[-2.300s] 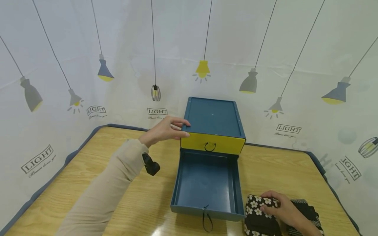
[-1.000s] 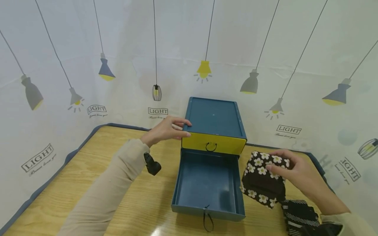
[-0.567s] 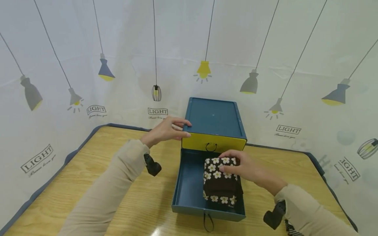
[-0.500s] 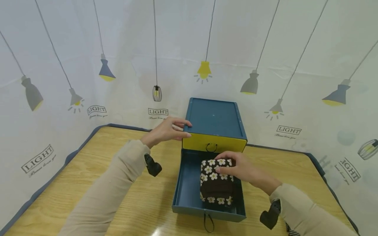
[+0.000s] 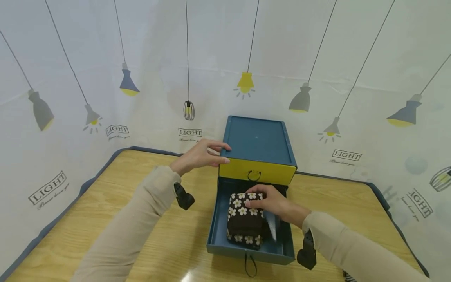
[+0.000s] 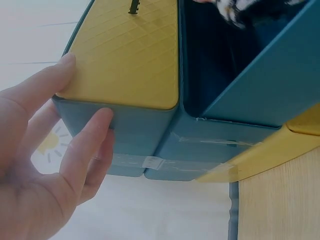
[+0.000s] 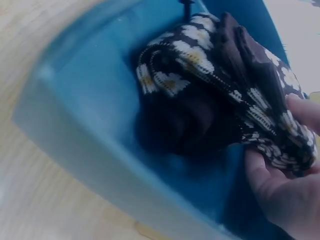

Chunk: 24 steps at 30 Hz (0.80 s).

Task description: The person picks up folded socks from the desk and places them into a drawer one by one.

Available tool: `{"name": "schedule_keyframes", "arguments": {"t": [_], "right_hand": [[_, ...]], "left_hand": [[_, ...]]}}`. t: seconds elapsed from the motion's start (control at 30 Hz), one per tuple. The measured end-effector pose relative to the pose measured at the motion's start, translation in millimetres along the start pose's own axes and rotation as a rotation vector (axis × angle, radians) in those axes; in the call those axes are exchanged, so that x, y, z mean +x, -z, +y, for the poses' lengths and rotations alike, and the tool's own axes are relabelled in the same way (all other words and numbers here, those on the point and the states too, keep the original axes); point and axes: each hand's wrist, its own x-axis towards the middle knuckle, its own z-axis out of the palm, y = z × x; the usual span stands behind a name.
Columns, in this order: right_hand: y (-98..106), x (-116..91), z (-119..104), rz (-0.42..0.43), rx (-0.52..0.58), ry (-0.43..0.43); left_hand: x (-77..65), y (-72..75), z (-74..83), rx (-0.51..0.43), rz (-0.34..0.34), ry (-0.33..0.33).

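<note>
In the head view, my right hand [image 5: 269,200] holds a folded black knit cloth [image 5: 245,225] with white daisies inside the pulled-out lower drawer [image 5: 216,250]. The right wrist view shows the thumb and fingers around one end of the folded cloth [image 7: 192,50]; where its underside meets the drawer floor is hidden. My left hand [image 5: 202,156] grips the front left corner of the blue drawer box [image 5: 258,139], above the closed yellow upper drawer front [image 5: 236,169]. Up close in the left wrist view, the left hand [image 6: 55,145] has its thumb and fingers across that corner.
A dark striped cloth [image 5: 349,277] peeks out at the lower right, mostly covered by my right sleeve. The wooden table [image 5: 169,231] carries the box, with a lamp-printed curtain [image 5: 155,98] behind. A loop pull [image 5: 251,267] hangs from the lower drawer's front.
My right hand has lifted the daisy cloth from the table on the right, carried it left over the drawer, and moved it further left inside. My left hand stays on the box corner.
</note>
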Motion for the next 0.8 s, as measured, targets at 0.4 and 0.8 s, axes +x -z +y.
{"name": "schedule_keyframes", "arguments": {"t": [0.4,0.8], "right_hand": [[2.5,0.6,-6.2,0.003,-0.059,0.023],[11.7,5.3,4.9,-0.117,-0.040,0.090]], "left_hand": [[-0.3,0.5,1.3,-0.003,-0.001,-0.008],[-0.5,0.4,1.0,-0.005,-0.004,-0.008]]}}
